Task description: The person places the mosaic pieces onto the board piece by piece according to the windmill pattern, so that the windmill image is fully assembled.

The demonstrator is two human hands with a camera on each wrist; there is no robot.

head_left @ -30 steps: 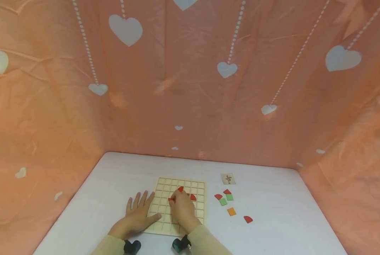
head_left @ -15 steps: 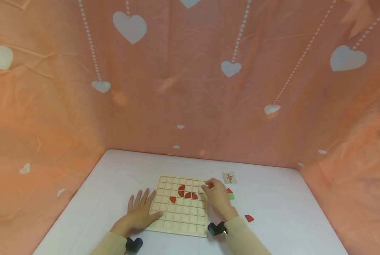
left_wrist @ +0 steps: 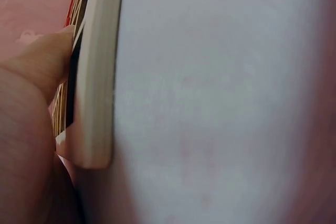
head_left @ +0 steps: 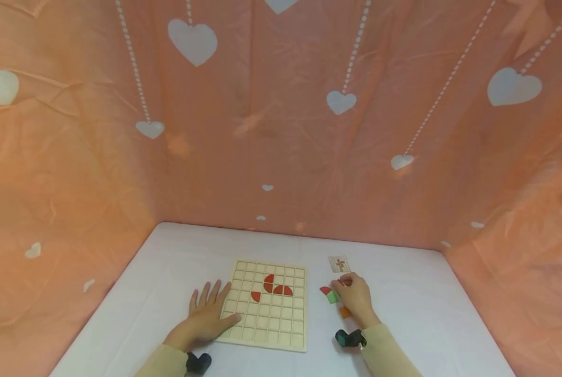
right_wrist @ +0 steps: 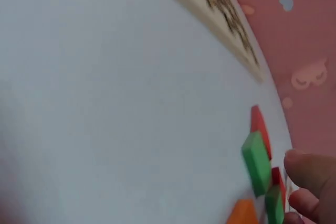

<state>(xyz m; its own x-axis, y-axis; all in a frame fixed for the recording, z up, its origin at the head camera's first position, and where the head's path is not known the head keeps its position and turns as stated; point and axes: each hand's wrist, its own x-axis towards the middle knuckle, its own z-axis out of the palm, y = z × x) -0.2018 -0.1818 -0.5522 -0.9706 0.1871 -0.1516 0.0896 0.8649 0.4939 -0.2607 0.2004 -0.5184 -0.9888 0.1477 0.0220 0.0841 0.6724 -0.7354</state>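
Observation:
My left hand [head_left: 205,317] lies with spread fingers on the left edge of a wooden grid board [head_left: 281,327], its thumb over the lower part. The left wrist view shows the thumb [left_wrist: 44,59] on the board's rim [left_wrist: 97,87]. Several red quarter-circle tiles sit in the grid, such as one red tile [head_left: 287,290]. Right of the board, my right hand [head_left: 356,298] is over loose tiles, thumb and forefinger apart on either side of a red tile [head_left: 341,283]. In the right wrist view, that red tile stands beside a green square tile [right_wrist: 274,203]; contact is unclear.
Near the right hand lie another red tile [head_left: 325,290], a green tile [head_left: 332,297] and an orange square tile [head_left: 345,312], partly covered. A small picture card [head_left: 340,264] with a pinwheel-like pattern lies behind them. A heart-patterned orange cloth [head_left: 281,157] surrounds the white table [head_left: 182,251].
My right hand has left the board, leaving a red tile in its grid, and moved right to the loose tiles. My left hand has stayed on the board's edge.

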